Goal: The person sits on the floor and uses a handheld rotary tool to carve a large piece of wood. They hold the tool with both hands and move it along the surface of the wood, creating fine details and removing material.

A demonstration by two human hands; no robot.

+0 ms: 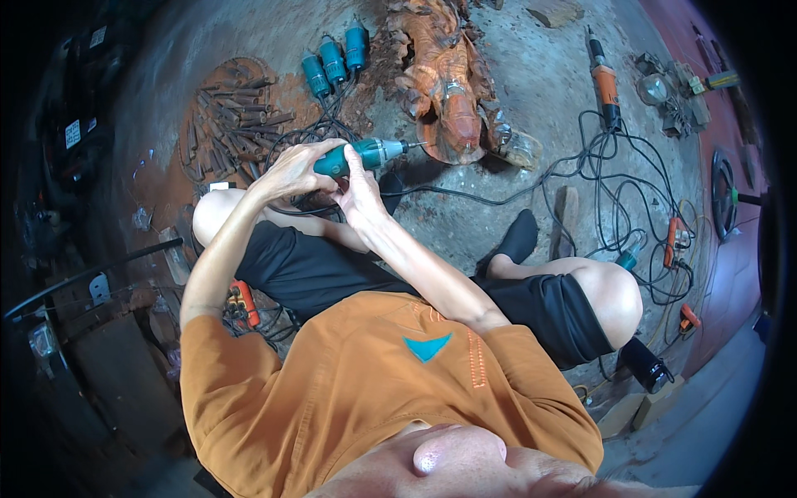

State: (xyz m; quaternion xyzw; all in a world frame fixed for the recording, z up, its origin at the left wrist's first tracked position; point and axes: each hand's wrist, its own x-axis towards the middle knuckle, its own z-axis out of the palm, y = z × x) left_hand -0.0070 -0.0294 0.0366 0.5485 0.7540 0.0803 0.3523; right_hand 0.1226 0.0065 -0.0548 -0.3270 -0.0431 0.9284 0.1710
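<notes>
On the floor [531, 79], beyond the grip and to its right, lies the reddish wood carving [448, 70]. Left hand [295, 172] and right hand [360, 196] together grip the green rotary tool [369, 155], seemingly readying it. Rightward, its thin bit [416, 144] nears the carving, contact unclear; cutting there calls for a firm, steady hold.

Bright centre, dim left, black curved edges.

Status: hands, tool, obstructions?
Left hand and right hand both gripping green rotary tool. Bit aimed toward carved wood; contact unclear. Nothing seen blocking; black cable lies nearby.
</notes>
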